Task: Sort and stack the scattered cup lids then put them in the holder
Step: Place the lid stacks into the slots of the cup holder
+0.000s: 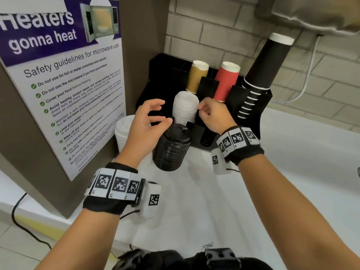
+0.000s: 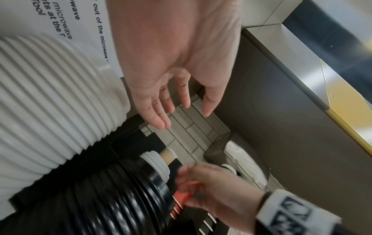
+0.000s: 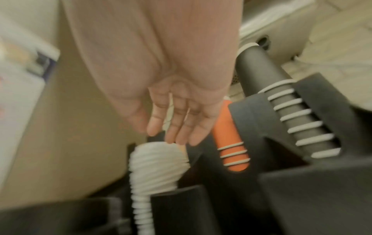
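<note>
A black cup holder [image 1: 207,84] stands against the tiled wall. A tall stack of white lids [image 1: 185,108] sits in one of its front slots. A stack of black lids [image 1: 172,149] leans at the holder's front edge. A wider white lid stack [image 1: 122,131] stands at the left, partly hidden by my left hand [image 1: 165,112]. That hand hovers open above the black lids [image 2: 112,198] and holds nothing. My right hand [image 1: 203,110] is open too, with its fingertips [image 3: 177,139] at the top right of the white stack [image 3: 155,160].
Brown cups [image 1: 195,76], red cups [image 1: 226,80] and a long stack of black cups [image 1: 261,71] fill the holder's rear slots. A microwave safety poster [image 1: 64,80] covers the panel on the left. The white counter [image 1: 204,201] runs toward me, and a grey appliance [image 1: 311,12] hangs above right.
</note>
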Available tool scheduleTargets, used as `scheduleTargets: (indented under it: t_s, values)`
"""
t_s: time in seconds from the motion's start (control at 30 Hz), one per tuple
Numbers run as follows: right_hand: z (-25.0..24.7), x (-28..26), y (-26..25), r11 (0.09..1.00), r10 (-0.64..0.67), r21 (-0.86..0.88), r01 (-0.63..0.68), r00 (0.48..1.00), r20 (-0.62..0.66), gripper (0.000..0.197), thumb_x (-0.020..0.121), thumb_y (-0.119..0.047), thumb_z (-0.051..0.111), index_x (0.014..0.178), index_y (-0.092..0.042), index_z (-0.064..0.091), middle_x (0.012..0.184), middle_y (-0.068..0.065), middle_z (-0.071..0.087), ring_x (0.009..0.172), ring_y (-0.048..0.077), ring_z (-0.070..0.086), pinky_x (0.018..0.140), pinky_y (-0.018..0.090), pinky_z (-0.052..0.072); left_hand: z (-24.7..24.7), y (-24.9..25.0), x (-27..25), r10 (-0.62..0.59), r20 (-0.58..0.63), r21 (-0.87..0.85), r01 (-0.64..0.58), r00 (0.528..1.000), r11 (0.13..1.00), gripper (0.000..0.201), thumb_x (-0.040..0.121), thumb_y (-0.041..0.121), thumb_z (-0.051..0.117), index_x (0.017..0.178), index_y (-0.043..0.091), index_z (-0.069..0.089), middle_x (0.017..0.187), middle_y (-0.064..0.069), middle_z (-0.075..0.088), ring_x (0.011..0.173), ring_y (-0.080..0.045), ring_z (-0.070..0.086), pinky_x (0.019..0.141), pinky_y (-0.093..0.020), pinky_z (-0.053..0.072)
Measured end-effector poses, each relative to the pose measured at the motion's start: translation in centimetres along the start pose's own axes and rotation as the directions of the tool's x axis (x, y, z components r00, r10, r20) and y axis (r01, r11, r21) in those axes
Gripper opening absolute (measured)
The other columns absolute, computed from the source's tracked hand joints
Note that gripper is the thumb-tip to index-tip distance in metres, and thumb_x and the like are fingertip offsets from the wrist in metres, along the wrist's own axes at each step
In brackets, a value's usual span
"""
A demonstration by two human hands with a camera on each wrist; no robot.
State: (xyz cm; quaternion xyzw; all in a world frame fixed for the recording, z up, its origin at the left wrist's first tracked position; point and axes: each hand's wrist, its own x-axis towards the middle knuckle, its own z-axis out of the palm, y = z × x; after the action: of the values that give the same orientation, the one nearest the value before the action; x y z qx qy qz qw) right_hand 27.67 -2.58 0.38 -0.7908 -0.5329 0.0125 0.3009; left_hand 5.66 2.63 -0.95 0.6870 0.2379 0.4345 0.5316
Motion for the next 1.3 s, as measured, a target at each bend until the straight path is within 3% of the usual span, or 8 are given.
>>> scheduleTargets:
  t_s: [0.07, 0.2, 0.57, 0.7, 0.8, 0.9, 1.07, 1.3]
  values:
    - [0.5, -1.4, -2.0, 0.986, -0.068, 0.157, 0.049, 0.990, 0.121, 0.030, 0.083, -0.028, 0.072, 0.104, -0.013, 0.055, 0.109, 0.011, 0.058, 0.098, 0.022, 0.057, 0.084, 0.031, 0.048, -0.1, -0.1, 0.1, -0.005, -0.005, 0.004, 0.005, 1.000, 1.000, 0.040, 0.090, 0.008, 0.065, 0.128, 0.017, 0.053, 0.128, -0.005, 0.051, 0.104, -0.014, 0.063, 0.085, -0.011, 0.047]
    - [2.7, -3.3, -3.4, 0.998, -0.053, 0.041, 0.041, 0.928, 0.369, 0.061, 0.066, -0.048, 0.081, 0.103, -0.023, 0.040, 0.110, 0.003, 0.045, 0.100, 0.024, 0.049, 0.082, 0.038, 0.050, -0.3, -0.3, 0.1, 0.000, -0.008, -0.010, 0.000, 1.000, 1.000, 0.038, 0.091, 0.007, 0.065, 0.125, 0.019, 0.054, 0.127, -0.005, 0.052, 0.101, -0.011, 0.063, 0.084, -0.012, 0.048]
    - [4.3, -3.6, -3.7, 0.991, -0.067, 0.132, 0.029, 0.953, 0.296, 0.060, 0.063, -0.034, 0.084, 0.101, -0.023, 0.038, 0.106, 0.003, 0.041, 0.093, 0.026, 0.051, 0.080, 0.044, 0.054, -0.7, -0.7, -0.1, 0.001, -0.009, -0.006, -0.001, 1.000, 1.000, 0.037, 0.091, 0.008, 0.065, 0.123, 0.021, 0.055, 0.124, -0.001, 0.053, 0.094, -0.003, 0.063, 0.081, -0.007, 0.046]
    - [3.0, -3.5, -3.7, 0.971, -0.041, 0.237, 0.001, 0.986, 0.160, 0.055, 0.067, -0.027, 0.083, 0.104, -0.019, 0.042, 0.109, 0.007, 0.044, 0.100, 0.026, 0.051, 0.079, 0.029, 0.050, -0.4, -0.8, -0.1, 0.003, -0.028, -0.014, -0.004, 1.000, 1.000, 0.040, 0.090, 0.009, 0.067, 0.125, 0.021, 0.054, 0.128, -0.003, 0.052, 0.104, -0.012, 0.062, 0.080, -0.006, 0.045]
    - [1.4, -3.8, -4.5, 0.850, -0.017, 0.525, -0.040, 0.995, 0.103, 0.051, 0.076, -0.020, 0.079, 0.115, -0.019, 0.045, 0.108, 0.007, 0.050, 0.098, 0.025, 0.056, 0.078, 0.031, 0.050, 0.0, -0.9, -0.1, -0.033, 0.070, -0.071, 0.038, 0.997, 0.997, 0.068, 0.079, 0.021, 0.078, 0.136, 0.033, 0.044, 0.139, 0.002, 0.046, 0.122, -0.016, 0.054, 0.093, -0.019, 0.049]
    - [0.3, -4.7, -5.6, 0.692, -0.047, 0.711, -0.124, 0.975, 0.216, 0.057, 0.079, -0.026, 0.073, 0.127, -0.035, 0.044, 0.115, 0.008, 0.053, 0.098, 0.023, 0.062, 0.081, 0.031, 0.055, 0.4, -0.9, -0.1, -0.065, 0.231, -0.105, 0.092, 0.971, 0.990, 0.097, 0.061, 0.034, 0.082, 0.141, 0.047, 0.030, 0.152, 0.002, 0.033, 0.135, -0.020, 0.044, 0.106, -0.039, 0.044]
    - [-0.6, -5.8, -5.8, 0.588, -0.103, 0.783, -0.202, 0.942, 0.321, 0.060, 0.076, -0.023, 0.071, 0.131, -0.034, 0.049, 0.126, 0.021, 0.052, 0.112, 0.034, 0.061, 0.095, 0.050, 0.051, 0.2, -1.2, 0.1, 0.012, 0.297, -0.184, 0.045, 0.955, 0.982, 0.098, 0.057, 0.029, 0.092, 0.139, 0.039, 0.040, 0.141, 0.002, 0.048, 0.121, -0.016, 0.058, 0.091, -0.034, 0.055]
    - [-1.5, -6.5, -5.4, 0.582, -0.082, 0.789, -0.199, 0.950, 0.300, 0.059, 0.075, -0.014, 0.072, 0.127, -0.022, 0.046, 0.107, 0.005, 0.060, 0.089, 0.016, 0.067, 0.072, 0.025, 0.053, 0.6, -1.1, -0.1, 0.047, 0.306, -0.207, 0.018, 0.951, 0.978, 0.087, 0.053, 0.032, 0.088, 0.128, 0.041, 0.044, 0.132, 0.008, 0.051, 0.117, -0.014, 0.059, 0.088, -0.036, 0.057]
